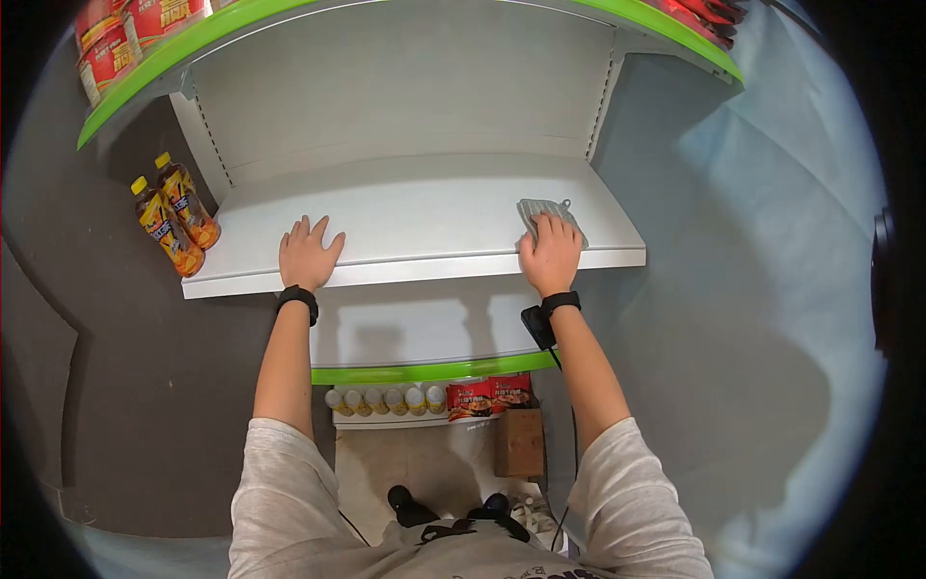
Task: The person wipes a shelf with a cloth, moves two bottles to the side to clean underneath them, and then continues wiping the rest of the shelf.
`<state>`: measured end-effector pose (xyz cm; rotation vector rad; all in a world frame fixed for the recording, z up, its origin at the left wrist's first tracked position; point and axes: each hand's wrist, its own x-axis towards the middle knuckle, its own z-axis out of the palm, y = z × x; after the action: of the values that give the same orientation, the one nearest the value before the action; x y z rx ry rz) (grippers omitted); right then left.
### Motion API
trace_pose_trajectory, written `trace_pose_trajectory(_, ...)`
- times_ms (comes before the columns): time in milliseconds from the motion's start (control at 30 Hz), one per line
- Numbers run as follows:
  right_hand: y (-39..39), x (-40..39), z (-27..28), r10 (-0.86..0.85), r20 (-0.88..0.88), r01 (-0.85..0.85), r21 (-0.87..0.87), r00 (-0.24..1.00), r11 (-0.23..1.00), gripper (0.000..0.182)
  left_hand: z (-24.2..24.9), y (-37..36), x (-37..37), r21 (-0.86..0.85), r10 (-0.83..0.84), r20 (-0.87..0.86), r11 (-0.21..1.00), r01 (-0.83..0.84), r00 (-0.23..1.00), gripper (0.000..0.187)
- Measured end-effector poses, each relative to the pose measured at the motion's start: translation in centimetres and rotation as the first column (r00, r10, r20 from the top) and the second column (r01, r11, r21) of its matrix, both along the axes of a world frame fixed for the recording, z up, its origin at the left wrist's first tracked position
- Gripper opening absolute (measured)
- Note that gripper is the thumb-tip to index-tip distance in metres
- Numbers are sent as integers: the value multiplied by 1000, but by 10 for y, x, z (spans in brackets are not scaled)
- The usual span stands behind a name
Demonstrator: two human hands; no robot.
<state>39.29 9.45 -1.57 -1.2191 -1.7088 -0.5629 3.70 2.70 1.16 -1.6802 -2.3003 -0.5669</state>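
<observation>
My left hand (310, 255) lies palm down on the front part of the white shelf (415, 207), fingers spread, holding nothing. Toward the shelf's right end, my right hand (552, 253) is over a folded grey-green cleaning cloth (531, 209) with a small hanging loop. The fingers of that hand are close together on the cloth, which lies against the shelf surface; part of it is hidden under the palm. Two bottles of an orange-labelled drink (174, 232) stand at the shelf's left end, left of my left hand.
A green-edged shelf (145, 82) above carries red packaged tubs (106, 60) and red packets (709, 17). Below is another green-edged shelf (424, 372). Lower down are several white-topped containers (374, 400), red packets (490, 396) and a brown box (521, 444). A cable runs along my right arm.
</observation>
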Motion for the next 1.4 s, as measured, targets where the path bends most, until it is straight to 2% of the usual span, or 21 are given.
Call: trace_pose_trajectory(1400, -4, 1, -2, 6, 6, -6, 8, 1000, 1000, 27, -1, -3, 1, 4, -5, 18, 1000, 4, 1000, 55)
